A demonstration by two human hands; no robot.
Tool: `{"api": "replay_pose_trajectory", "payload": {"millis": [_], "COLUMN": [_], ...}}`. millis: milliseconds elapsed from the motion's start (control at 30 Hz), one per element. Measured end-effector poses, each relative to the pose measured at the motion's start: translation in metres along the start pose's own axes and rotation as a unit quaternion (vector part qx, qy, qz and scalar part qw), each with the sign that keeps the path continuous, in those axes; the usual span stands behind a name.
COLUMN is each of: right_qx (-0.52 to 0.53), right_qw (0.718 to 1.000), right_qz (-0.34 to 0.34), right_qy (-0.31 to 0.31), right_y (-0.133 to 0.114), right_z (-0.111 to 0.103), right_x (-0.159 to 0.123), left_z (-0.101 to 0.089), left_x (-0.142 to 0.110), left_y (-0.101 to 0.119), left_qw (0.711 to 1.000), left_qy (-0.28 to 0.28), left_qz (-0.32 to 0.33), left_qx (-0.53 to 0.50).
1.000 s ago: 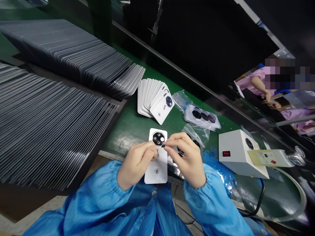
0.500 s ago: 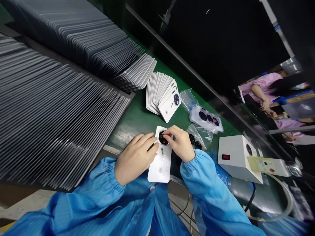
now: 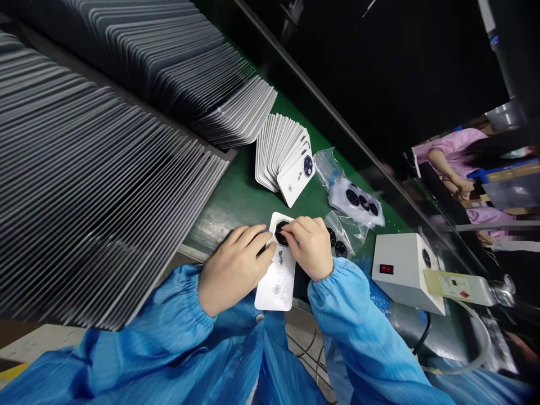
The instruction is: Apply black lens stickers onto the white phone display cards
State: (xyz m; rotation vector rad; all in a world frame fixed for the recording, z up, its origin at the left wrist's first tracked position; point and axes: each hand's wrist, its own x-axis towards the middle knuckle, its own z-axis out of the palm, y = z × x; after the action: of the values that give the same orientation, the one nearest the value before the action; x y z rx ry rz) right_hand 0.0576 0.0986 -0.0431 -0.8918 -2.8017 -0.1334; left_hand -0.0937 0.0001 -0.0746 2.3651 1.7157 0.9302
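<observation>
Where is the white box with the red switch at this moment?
The white box stands on the green bench, at the right of the head view, past the right hand and a clear plastic bag.

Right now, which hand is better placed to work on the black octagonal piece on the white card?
Right, probably: the right hand has its fingers on the black octagonal piece, while the left hand rests beside it on the white card.
</observation>
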Motion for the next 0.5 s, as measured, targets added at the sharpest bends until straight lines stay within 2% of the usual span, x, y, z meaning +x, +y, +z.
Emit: {"api": "replay_pose_trajectory", "payload": {"millis": [267, 500], "right_qx": [-0.079, -0.109], "right_qw": [0.992, 0.98], "right_qz": [-0.098, -0.169], "right_qy": [0.004, -0.01], "right_y": [-0.006, -0.007], "right_z": [-0.006, -0.008], "right_x": [0.006, 0.014], "left_z": [0.001, 0.0], "left_x": [-0.001, 0.001], "left_y": [0.001, 0.0], "left_qw": [1.0, 1.0], "left_qy": [-0.007, -0.024], "left_qz": [-0.006, -0.011], "left_qx": [0.003, -0.003]}}
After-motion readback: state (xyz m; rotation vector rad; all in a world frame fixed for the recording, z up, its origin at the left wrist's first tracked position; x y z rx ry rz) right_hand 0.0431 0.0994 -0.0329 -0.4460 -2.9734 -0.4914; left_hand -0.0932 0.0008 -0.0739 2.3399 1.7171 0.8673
